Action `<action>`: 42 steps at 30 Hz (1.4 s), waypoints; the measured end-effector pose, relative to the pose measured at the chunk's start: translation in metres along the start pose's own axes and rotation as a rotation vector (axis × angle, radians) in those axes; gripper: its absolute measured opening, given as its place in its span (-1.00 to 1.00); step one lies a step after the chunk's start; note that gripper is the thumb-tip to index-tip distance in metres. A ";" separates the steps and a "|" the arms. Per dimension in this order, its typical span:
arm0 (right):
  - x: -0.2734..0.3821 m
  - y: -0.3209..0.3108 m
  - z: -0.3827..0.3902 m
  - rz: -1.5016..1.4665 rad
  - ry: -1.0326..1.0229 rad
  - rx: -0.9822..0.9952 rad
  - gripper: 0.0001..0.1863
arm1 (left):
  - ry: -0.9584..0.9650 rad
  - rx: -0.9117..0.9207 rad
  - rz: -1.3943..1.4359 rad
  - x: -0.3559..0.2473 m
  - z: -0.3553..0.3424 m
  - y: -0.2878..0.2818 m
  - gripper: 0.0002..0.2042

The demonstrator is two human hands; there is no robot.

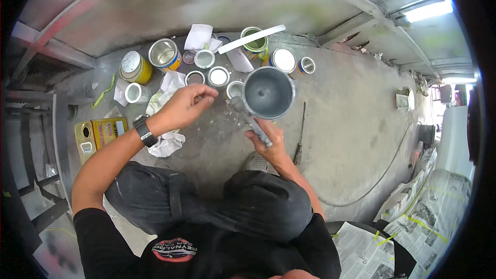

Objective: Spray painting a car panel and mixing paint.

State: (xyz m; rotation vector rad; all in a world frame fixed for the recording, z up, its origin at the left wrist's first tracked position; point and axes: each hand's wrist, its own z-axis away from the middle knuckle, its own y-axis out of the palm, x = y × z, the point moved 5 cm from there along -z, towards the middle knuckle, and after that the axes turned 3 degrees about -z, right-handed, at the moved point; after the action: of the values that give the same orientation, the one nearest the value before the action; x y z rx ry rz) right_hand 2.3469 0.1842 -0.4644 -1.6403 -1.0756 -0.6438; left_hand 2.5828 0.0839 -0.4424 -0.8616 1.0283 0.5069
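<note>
In my right hand [271, 142] I hold a paint-spattered grey spray gun [250, 121], with a wide, lidless metal cup [268, 93] on it that contains grey liquid. My left hand [191, 102], wearing a black wristwatch, hovers left of the cup with loosely bent fingers and nothing visible in them. Below that hand lies crumpled white paper or cloth [165, 142]. Small cans, one with white contents [218, 76] and one with dark contents [195, 79], stand just behind it, and another small container [234, 90] is partly hidden behind the gun.
Several tins, including a yellow one [135, 72], line the back with a white strip [251, 39] across one. A yellow jug [106, 132] stands left by a metal frame. A thin tool [298, 152] and hose [361, 196] lie right; newspaper-masked panels [423, 212] are at lower right.
</note>
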 end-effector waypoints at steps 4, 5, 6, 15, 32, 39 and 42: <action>0.011 0.005 0.002 0.031 -0.013 0.101 -0.48 | 0.054 0.040 0.006 -0.006 0.003 0.012 -0.73; 0.009 0.005 0.003 0.023 0.019 0.092 -0.48 | 0.071 0.066 -0.013 -0.011 0.003 0.015 -0.73; 0.008 0.005 0.003 0.022 0.019 0.092 -0.48 | 0.070 0.066 -0.013 -0.009 0.003 0.018 -0.73; 0.005 0.010 0.005 -0.046 -0.008 0.120 -0.47 | 0.007 0.004 0.050 -0.002 0.005 0.026 -0.73; 0.004 0.018 0.002 -0.067 0.026 0.144 -0.49 | -0.032 -0.011 0.005 0.009 0.004 0.025 -0.77; 0.003 0.019 0.003 -0.045 0.014 0.138 -0.50 | -0.002 -0.021 -0.005 0.008 0.003 0.026 -0.77; 0.002 0.019 0.003 -0.058 0.042 0.152 -0.50 | -0.025 -0.014 0.010 0.010 0.003 0.026 -0.77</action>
State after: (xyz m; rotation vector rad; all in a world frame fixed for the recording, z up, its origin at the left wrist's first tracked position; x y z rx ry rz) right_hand 2.3645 0.1859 -0.4724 -1.4637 -1.1173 -0.6159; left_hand 2.5695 0.1010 -0.4602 -0.8609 1.0077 0.5323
